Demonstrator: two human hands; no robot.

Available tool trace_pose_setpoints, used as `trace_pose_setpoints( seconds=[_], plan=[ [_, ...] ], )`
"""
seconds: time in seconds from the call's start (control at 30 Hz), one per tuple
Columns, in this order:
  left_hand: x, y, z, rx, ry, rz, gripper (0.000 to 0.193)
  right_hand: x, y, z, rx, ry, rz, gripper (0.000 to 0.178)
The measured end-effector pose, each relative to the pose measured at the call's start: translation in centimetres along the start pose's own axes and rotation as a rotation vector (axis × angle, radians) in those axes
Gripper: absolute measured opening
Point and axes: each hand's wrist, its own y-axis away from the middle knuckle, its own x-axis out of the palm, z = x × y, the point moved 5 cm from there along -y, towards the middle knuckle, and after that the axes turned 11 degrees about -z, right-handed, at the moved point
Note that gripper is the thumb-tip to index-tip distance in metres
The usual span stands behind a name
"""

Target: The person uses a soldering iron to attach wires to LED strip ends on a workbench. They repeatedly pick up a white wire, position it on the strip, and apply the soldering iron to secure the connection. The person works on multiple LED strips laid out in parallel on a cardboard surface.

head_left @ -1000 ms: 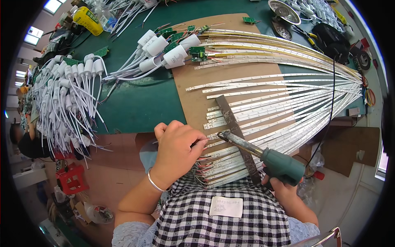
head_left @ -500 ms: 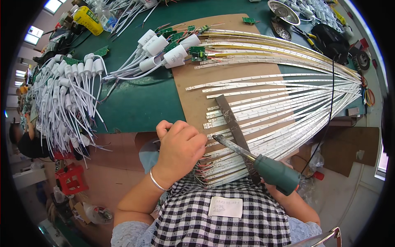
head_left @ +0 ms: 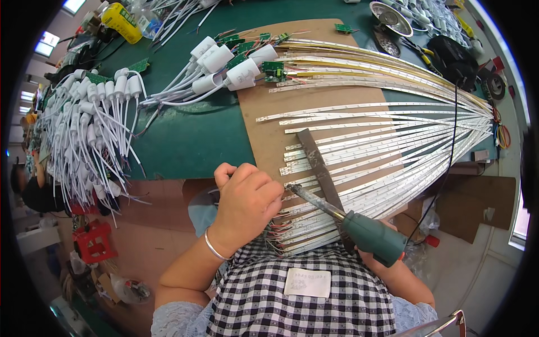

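My right hand [head_left: 371, 262] is wrapped round the green handle of a soldering iron [head_left: 375, 235], mostly hidden under it. The iron's dark tip touches or hovers just above the left end of one of the white LED strips [head_left: 359, 147]. Close beside that tip, my left hand [head_left: 249, 197] is closed with its fingertips pinched together; what they hold is hidden. A dark flat bar [head_left: 321, 171] lies slantwise across the strips. Thin red and white wires [head_left: 276, 233] show at the ends of the nearest strips.
The strips fan over a brown board [head_left: 258, 129] on a green table [head_left: 185, 146]. White lamp caps with cables [head_left: 216, 59] and green circuit boards [head_left: 274, 71] lie beyond. More caps [head_left: 92, 121] hang over the left edge. A black cord [head_left: 452, 143] crosses the strips.
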Motion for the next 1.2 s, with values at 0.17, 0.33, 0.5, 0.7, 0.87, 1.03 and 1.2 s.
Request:
trace_pose_setpoints(
  seconds=[0.17,0.33,0.5,0.7,0.87,1.03,1.2],
  plan=[
    [0.1,-0.1,0.0,0.002,-0.008,-0.003,0.013,-0.2,-0.7,0.7,0.104,-0.091,-0.048,0.033],
    [0.1,0.0,-0.1,-0.003,-0.015,-0.004,0.013,0.1,-0.5,0.5,0.255,-0.111,-0.065,0.018],
    [0.1,-0.1,-0.1,0.0,-0.015,-0.007,0.013,0.1,-0.2,0.5,0.325,-0.249,-0.025,0.03],
    [0.1,-0.1,-0.1,0.0,-0.026,-0.004,0.013,0.0,-0.4,0.2,0.185,-0.154,-0.04,0.031],
    [0.2,-0.2,-0.2,-0.002,-0.027,-0.01,0.012,-0.3,1.0,-0.9,0.436,-0.371,-0.207,0.029],
    [0.1,-0.2,-0.3,-0.004,-0.04,-0.007,0.012,-0.1,2.5,-2.2,0.623,-0.421,-0.105,0.043],
    [0.2,-0.3,-0.3,-0.003,-0.039,-0.011,0.013,0.6,2.5,-2.3,0.582,-0.565,-0.265,0.043]
  ],
)
